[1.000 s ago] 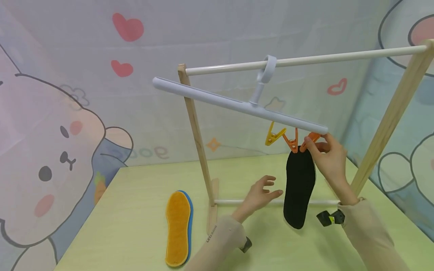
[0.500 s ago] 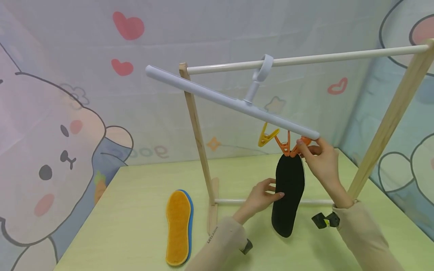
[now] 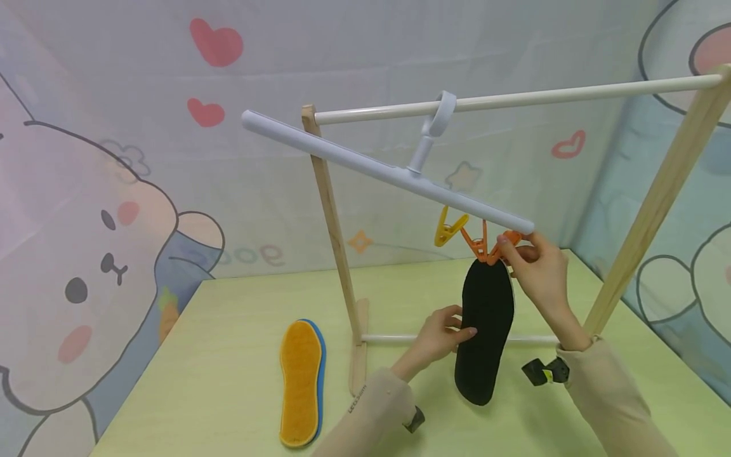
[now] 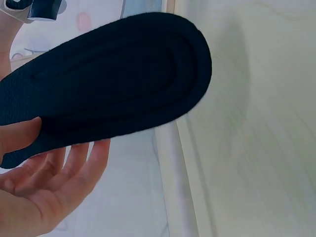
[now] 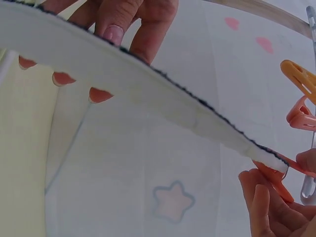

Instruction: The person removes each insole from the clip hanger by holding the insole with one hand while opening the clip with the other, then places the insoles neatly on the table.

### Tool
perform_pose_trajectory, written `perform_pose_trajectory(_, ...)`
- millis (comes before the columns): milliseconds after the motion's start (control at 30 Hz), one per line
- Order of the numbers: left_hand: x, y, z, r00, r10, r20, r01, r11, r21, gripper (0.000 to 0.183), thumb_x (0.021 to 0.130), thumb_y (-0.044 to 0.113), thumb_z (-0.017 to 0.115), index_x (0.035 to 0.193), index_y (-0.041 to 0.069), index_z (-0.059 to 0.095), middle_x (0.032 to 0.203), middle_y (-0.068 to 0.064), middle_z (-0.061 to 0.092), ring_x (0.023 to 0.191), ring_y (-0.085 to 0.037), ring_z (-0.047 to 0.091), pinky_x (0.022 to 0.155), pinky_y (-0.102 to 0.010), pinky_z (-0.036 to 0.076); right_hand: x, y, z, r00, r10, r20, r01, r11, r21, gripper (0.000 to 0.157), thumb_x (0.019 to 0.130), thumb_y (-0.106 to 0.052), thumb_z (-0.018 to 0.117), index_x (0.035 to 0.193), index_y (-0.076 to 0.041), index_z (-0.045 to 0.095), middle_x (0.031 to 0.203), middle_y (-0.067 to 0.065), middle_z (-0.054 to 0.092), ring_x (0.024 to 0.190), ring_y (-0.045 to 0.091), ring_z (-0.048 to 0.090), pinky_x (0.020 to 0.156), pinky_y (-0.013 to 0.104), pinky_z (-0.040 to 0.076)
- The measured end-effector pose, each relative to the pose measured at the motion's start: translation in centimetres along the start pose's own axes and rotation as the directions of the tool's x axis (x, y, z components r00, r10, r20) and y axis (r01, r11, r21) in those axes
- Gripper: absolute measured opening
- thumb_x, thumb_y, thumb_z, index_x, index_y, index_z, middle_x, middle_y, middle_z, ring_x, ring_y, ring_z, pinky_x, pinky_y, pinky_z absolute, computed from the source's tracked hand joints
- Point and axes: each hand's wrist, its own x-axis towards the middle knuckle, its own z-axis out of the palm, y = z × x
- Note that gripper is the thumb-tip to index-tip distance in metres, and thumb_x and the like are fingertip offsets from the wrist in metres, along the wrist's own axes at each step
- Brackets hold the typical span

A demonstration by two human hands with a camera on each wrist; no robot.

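A black insole (image 3: 487,336) hangs tilted, its upper end at an orange clothespin (image 3: 495,252) below the low right end of a white hanger (image 3: 388,171). My right hand (image 3: 539,270) pinches this clothespin. In the right wrist view, the clothespin (image 5: 274,180) straddles the insole's tip. My left hand (image 3: 436,335) holds the insole's left edge, thumb on the black face and fingers behind, as the left wrist view shows with the insole (image 4: 118,74). A second orange clothespin (image 3: 476,243) and a yellow clothespin (image 3: 449,228) hang farther left on the hanger.
The hanger's hook (image 3: 443,114) loops over the white top rail (image 3: 531,100) of a wooden-legged rack. An orange insole with blue backing (image 3: 300,384) lies on the pale table (image 3: 217,355) at left. A printed cloth (image 3: 342,57) forms the backdrop.
My left hand has taken hold of the black insole's edge. The insole, the right hand and the hanger's right end have shifted left and slightly down.
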Motion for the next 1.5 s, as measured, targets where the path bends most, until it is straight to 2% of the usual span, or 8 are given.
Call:
perform_pose_trajectory(167, -0.2, 0.0, -0.2, 1.0, -0.013, 0.029, 0.013, 1.0, -0.016, 0.022, 0.085, 0.011, 0.061, 0.106, 0.004, 0.057, 0.094, -0.016, 0.066, 0.074, -0.012, 0.063, 0.054, -0.031, 0.054, 0.1, 0.0, 0.0, 1.0, 0.025, -0.015, -0.025, 1.0, -0.004, 0.029, 0.085, -0.03, 0.061, 0.099, -0.005, 0.062, 0.06, -0.039, 0.051, 0.058, -0.014, 0.055, 0.049, 0.012, 0.046)
perform_pose_trajectory(333, -0.5, -0.1, -0.3, 0.999, -0.022, 0.046, 0.023, 0.999, -0.024, 0.023, 0.086, 0.01, 0.06, 0.108, 0.005, 0.055, 0.092, -0.015, 0.066, 0.075, -0.012, 0.063, 0.055, -0.034, 0.055, 0.1, -0.1, -0.1, 1.0, 0.028, -0.01, -0.028, 1.0, 0.009, 0.03, 0.085, -0.028, 0.061, 0.103, -0.003, 0.063, 0.06, -0.039, 0.051, 0.058, -0.015, 0.056, 0.049, 0.011, 0.047)
perform_pose_trajectory(500, -0.7, -0.2, -0.4, 0.998, -0.022, 0.051, 0.023, 1.0, -0.018, 0.022, 0.086, 0.009, 0.059, 0.107, 0.005, 0.055, 0.089, -0.015, 0.066, 0.073, -0.012, 0.062, 0.051, -0.03, 0.054, 0.0, -0.1, 0.0, 1.0, 0.028, -0.003, -0.028, 0.999, 0.025, 0.032, 0.085, -0.027, 0.062, 0.104, -0.001, 0.063, 0.061, -0.039, 0.051, 0.057, -0.013, 0.056, 0.047, 0.013, 0.047)
perform_pose_trajectory(833, -0.8, -0.1, -0.5, 1.0, -0.018, 0.012, 0.018, 1.0, 0.015, 0.021, 0.085, 0.009, 0.06, 0.105, 0.006, 0.056, 0.087, -0.014, 0.065, 0.068, -0.011, 0.06, 0.046, -0.028, 0.052, 0.0, -0.5, -0.3, 1.0, 0.006, 0.03, -0.009, 0.995, 0.098, 0.033, 0.084, -0.026, 0.063, 0.099, 0.003, 0.062, 0.063, -0.035, 0.057, 0.058, -0.009, 0.06, 0.047, 0.017, 0.05)
perform_pose_trajectory(1133, -0.9, -0.2, -0.6, 1.0, -0.005, 0.008, 0.005, 1.0, 0.016, 0.021, 0.085, 0.008, 0.061, 0.105, 0.007, 0.057, 0.086, -0.014, 0.066, 0.067, -0.011, 0.06, 0.044, -0.026, 0.051, 0.1, -0.6, -0.4, 0.999, 0.003, 0.045, -0.008, 0.993, 0.117, 0.028, 0.084, -0.024, 0.063, 0.094, 0.002, 0.064, 0.061, -0.031, 0.059, 0.057, -0.007, 0.06, 0.047, 0.017, 0.05)
perform_pose_trajectory(1500, -1.3, -0.4, -0.8, 1.0, -0.013, 0.007, 0.013, 1.0, -0.014, 0.022, 0.085, 0.009, 0.061, 0.106, 0.008, 0.057, 0.088, -0.013, 0.065, 0.068, -0.011, 0.06, 0.048, -0.034, 0.053, 0.1, -0.5, -0.3, 0.999, 0.034, 0.041, -0.038, 0.994, 0.101, 0.032, 0.084, -0.022, 0.063, 0.096, 0.007, 0.064, 0.06, -0.033, 0.057, 0.055, -0.008, 0.059, 0.048, 0.015, 0.049)
